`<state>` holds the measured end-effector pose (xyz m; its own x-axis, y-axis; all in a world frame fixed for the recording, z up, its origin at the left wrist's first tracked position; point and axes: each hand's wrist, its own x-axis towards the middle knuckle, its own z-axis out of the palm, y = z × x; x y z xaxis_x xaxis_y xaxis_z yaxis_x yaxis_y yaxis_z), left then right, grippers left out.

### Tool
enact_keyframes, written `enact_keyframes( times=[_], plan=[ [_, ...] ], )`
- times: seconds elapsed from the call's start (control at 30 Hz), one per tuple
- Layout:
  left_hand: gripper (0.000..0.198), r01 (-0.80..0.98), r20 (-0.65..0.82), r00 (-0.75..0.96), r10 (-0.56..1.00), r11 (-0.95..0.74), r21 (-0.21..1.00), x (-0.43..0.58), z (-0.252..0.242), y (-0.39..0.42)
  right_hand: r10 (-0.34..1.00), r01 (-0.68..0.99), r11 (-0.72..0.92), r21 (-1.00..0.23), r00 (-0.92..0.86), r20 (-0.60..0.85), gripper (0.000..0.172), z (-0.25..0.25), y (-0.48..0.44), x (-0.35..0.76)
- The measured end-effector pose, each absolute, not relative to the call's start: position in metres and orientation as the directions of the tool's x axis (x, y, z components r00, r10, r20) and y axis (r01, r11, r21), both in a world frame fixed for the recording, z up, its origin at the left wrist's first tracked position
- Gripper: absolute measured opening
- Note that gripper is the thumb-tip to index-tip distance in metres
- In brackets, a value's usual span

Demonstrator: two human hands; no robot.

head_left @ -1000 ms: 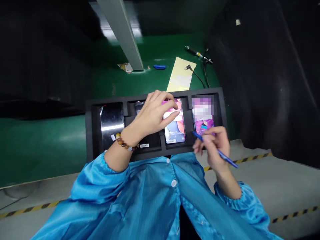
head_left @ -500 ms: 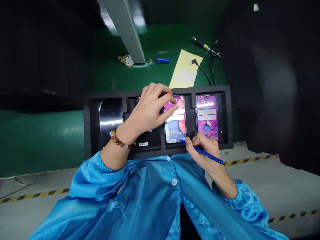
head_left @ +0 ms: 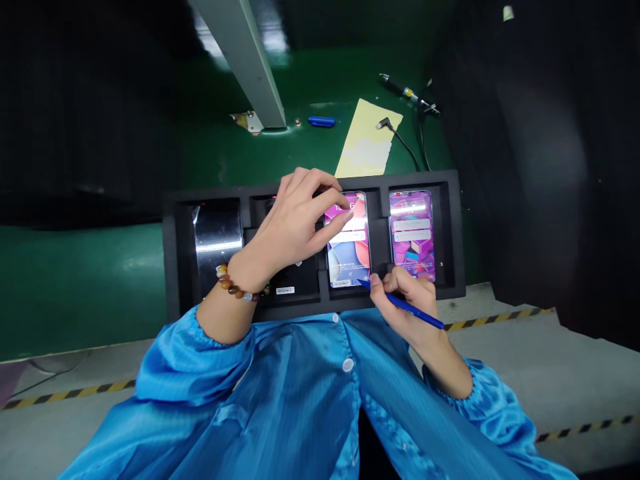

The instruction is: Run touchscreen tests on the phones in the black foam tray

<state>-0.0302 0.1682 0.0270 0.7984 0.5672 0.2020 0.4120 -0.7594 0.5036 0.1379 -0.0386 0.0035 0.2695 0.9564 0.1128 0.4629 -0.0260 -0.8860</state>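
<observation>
A black foam tray [head_left: 377, 233] with several compartments lies before me. In its third compartment is a lit smartphone [head_left: 349, 257] with a pink and blue screen. My left hand [head_left: 303, 217] reaches over the top of that phone, fingers bent and apart, with nothing visible in them; it partly covers the dark phone [head_left: 295, 273] beside it. My right hand [head_left: 407, 297] is closed round a blue pen [head_left: 410, 308], whose tip is at the lit phone's lower edge. A second lit phone [head_left: 413, 250] with a purple screen sits in the rightmost compartment.
At the far left of the tray is a phone with a black screen [head_left: 219, 233]. Behind the tray, on the green table [head_left: 280, 153], are a yellow paper [head_left: 363, 140], a cable plug [head_left: 385, 124], a blue pen cap [head_left: 321, 122], a black pen [head_left: 400, 87] and a grey post [head_left: 245, 67].
The whole view has shifted slightly, so everything appears a little further left. Both hands keep nearly the same pose over the tray, and the pen tip stays at the phone's lower edge.
</observation>
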Motion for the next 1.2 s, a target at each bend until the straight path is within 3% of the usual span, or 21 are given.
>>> enact_keyframes(
  times=[0.3, 0.4, 0.53, 0.97, 1.2],
  plan=[
    [0.023, 0.429, 0.183, 0.802, 0.569, -0.761, 0.487, -0.030, 0.028, 0.168, 0.949, 0.367, -0.037, -0.929, 0.306, 0.083, 0.043, 0.004, -0.040, 0.140],
    [0.022, 0.423, 0.189, 0.803, 0.565, -0.764, 0.488, -0.031, 0.027, 0.169, 0.859, 0.238, -0.057, -0.970, 0.507, 0.074, 0.043, 0.002, -0.051, 0.161],
    [0.021, 0.420, 0.190, 0.807, 0.560, -0.769, 0.482, -0.031, 0.026, 0.171, 0.684, 0.288, -0.132, -0.948, 0.719, 0.124, 0.050, -0.005, -0.074, 0.195],
    [0.020, 0.429, 0.199, 0.803, 0.562, -0.777, 0.461, -0.032, 0.024, 0.174, 0.744, 0.447, -0.248, -0.860, 0.656, 0.126, 0.050, -0.017, -0.089, 0.208],
    [0.023, 0.429, 0.202, 0.799, 0.566, -0.773, 0.468, -0.032, 0.024, 0.174, 0.726, 0.401, -0.231, -0.886, 0.678, 0.118, 0.051, -0.018, -0.089, 0.209]
  ],
)
